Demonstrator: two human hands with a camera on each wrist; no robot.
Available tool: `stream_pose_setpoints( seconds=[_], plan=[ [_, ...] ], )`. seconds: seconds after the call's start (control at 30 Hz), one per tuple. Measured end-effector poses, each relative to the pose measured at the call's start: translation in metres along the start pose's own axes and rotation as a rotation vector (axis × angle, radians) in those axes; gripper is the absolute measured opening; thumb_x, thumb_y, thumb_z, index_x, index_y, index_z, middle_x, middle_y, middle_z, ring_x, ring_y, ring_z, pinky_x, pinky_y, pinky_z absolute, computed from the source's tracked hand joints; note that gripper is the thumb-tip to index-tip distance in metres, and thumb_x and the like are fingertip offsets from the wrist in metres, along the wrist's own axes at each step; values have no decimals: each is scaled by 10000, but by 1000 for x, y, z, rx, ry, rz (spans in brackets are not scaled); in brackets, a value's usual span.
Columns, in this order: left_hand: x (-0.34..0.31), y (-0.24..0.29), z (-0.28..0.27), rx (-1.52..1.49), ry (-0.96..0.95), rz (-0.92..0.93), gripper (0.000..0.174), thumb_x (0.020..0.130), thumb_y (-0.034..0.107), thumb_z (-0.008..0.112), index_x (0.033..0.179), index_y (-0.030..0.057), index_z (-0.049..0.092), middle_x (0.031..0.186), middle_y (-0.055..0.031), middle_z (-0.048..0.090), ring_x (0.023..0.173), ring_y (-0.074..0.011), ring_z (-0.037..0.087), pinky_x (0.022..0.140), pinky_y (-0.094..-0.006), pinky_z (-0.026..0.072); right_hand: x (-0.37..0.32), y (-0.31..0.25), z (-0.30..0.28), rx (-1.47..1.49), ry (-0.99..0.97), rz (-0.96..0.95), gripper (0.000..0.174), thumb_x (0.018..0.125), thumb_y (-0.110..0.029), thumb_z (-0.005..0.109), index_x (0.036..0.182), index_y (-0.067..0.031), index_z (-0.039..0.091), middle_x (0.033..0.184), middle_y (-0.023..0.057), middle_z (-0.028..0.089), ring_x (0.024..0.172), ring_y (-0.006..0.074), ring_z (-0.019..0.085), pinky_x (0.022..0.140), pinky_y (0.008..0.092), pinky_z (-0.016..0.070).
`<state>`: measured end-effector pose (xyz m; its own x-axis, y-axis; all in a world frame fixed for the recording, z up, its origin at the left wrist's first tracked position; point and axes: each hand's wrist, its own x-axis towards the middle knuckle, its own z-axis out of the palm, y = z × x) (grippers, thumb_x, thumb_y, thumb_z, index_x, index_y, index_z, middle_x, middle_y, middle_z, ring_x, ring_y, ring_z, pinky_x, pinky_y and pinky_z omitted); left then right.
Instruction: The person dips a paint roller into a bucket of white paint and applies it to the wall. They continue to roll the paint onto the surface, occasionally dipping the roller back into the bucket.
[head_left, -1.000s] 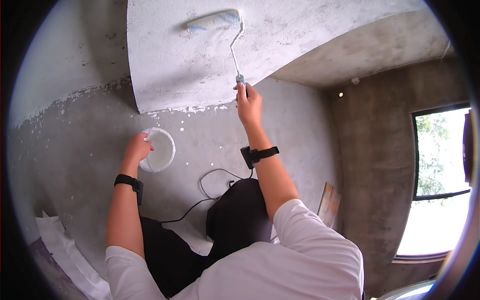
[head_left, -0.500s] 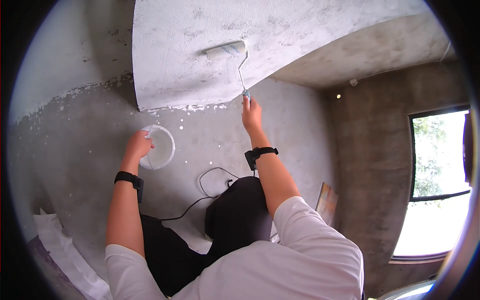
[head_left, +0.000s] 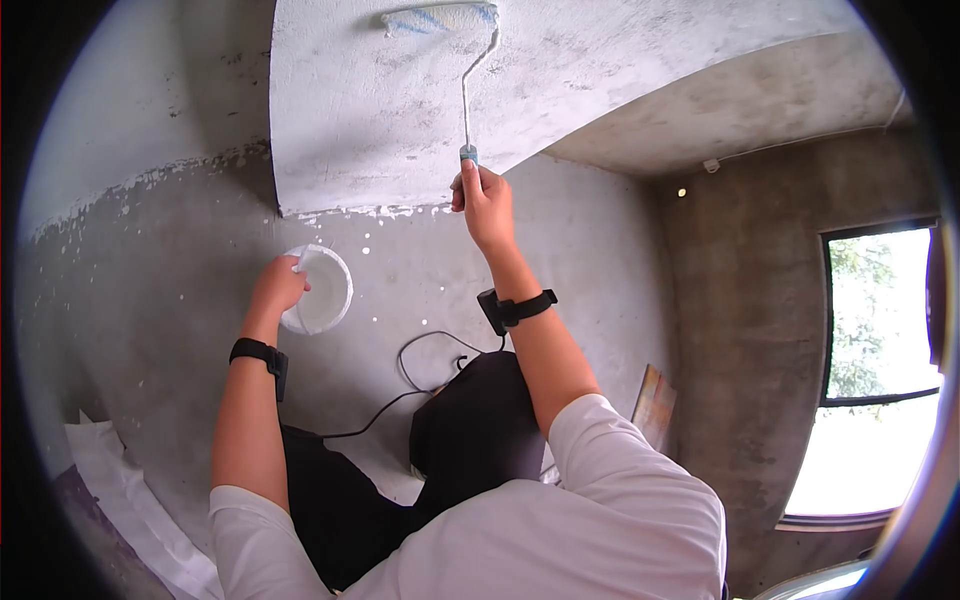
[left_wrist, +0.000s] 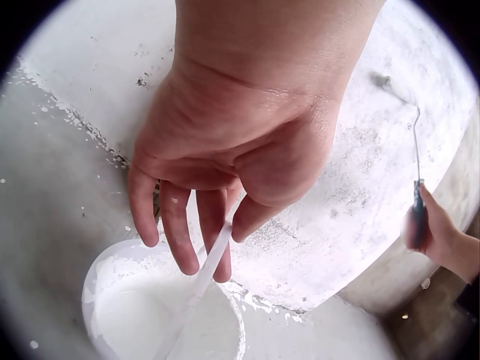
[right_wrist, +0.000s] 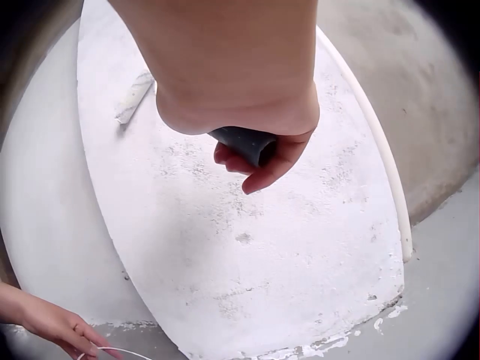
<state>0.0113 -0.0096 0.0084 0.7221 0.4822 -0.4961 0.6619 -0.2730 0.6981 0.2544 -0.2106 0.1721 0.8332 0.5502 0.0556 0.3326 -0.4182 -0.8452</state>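
Note:
My right hand (head_left: 487, 206) grips the handle of a paint roller (head_left: 468, 152), thumb along it. Its pale, blue-striped sleeve (head_left: 440, 20) lies against the white-painted surface (head_left: 380, 120) near the top of the head view. In the right wrist view the dark hollow end of the roller handle (right_wrist: 264, 153) sticks out of the fist. My left hand (head_left: 278, 288) holds up a white bucket (head_left: 347, 296) by its bail. The left wrist view shows thumb and fingers pinching the white strip handle (left_wrist: 213, 259), with white paint (left_wrist: 135, 319) inside the bucket.
Grey floor (head_left: 560, 260) with white paint drops lies beneath the white surface. A black cable (head_left: 375, 418) loops beside my knee. A board (head_left: 653, 405) stands by the right wall, near a bright window (head_left: 868, 310). White sheeting (head_left: 120, 490) lies at lower left.
The roller first came down the white surface toward me, then went back up and away, farther than at the start. The left hand and bucket stay nearly in place.

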Motion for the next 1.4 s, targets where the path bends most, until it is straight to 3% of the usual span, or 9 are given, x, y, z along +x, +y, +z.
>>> stream_pose_setpoints(
  seconds=[0.33, 0.37, 0.5, 0.7, 0.8, 0.87, 1.0, 1.2, 1.4],
  plan=[
    [-1, 3, -3, 10, -7, 12, 347, 873, 149, 598, 1191, 26, 662, 862, -114, 744, 861, -279, 707, 808, -389, 521, -1, 95, 2, -128, -120, 140, 500, 1048, -456, 368, 1122, -23, 608, 663, 97, 628, 624, 214, 616, 626, 351, 479],
    [-1, 2, -2, 10, 5, 8, 357, 873, 150, 596, 1202, 28, 656, 867, -111, 745, 862, -277, 705, 810, -387, 521, -2, 105, -2, -144, -167, 174, 488, 1060, -419, 350, 1151, -8, 598, 724, 80, 590, 657, 152, 592, 610, 313, 501],
    [3, -4, 2, 2, 20, 9, 389, 881, 161, 587, 1243, 27, 630, 882, -103, 747, 874, -272, 704, 815, -382, 520, 1, 141, -4, -214, -102, 152, 490, 1057, -424, 356, 1121, -5, 601, 718, 81, 587, 650, 153, 584, 592, 314, 485],
    [-1, 0, -2, 21, -12, -13, 400, 897, 169, 581, 1268, 21, 611, 900, -104, 749, 887, -264, 704, 810, -376, 521, 2, 72, 5, -196, 13, 11, 470, 1051, -387, 417, 955, 17, 639, 573, 24, 489, 545, 110, 505, 541, 299, 436],
    [0, -1, -1, 21, -3, 4, 398, 898, 165, 583, 1270, 24, 610, 903, -108, 748, 887, -263, 704, 808, -377, 521, 5, 28, 9, -137, 71, -91, 455, 1030, -395, 463, 916, 4, 651, 572, 75, 513, 559, 193, 538, 558, 355, 421],
    [-4, 4, -3, 17, 4, -8, 394, 900, 162, 584, 1268, 25, 612, 902, -109, 747, 888, -263, 705, 810, -379, 520, -1, 3, 13, -30, 51, -49, 414, 1043, -353, 467, 912, 3, 633, 549, -5, 429, 497, 77, 438, 499, 279, 422],
    [0, -3, -1, -21, -27, 6, 395, 905, 158, 588, 1274, 16, 602, 902, -110, 746, 890, -264, 705, 819, -382, 517, 4, 37, 14, -105, 82, -63, 431, 1043, -379, 460, 914, -5, 631, 552, -14, 422, 495, 70, 429, 491, 269, 422],
    [5, -8, 3, -18, 4, 10, 394, 908, 160, 595, 1266, -5, 597, 903, -114, 746, 901, -260, 708, 828, -378, 515, -4, 125, -3, -389, 108, -38, 454, 1042, -410, 403, 994, -15, 620, 644, 117, 566, 597, 265, 566, 622, 394, 470],
    [0, 0, -1, 0, -2, 4, 395, 910, 159, 591, 1274, 6, 595, 908, -113, 746, 907, -264, 707, 833, -380, 513, -7, 99, -6, -468, 88, 81, 455, 1030, -424, 407, 1046, -8, 591, 873, 248, 650, 859, 451, 611, 743, 489, 470]
  ],
)
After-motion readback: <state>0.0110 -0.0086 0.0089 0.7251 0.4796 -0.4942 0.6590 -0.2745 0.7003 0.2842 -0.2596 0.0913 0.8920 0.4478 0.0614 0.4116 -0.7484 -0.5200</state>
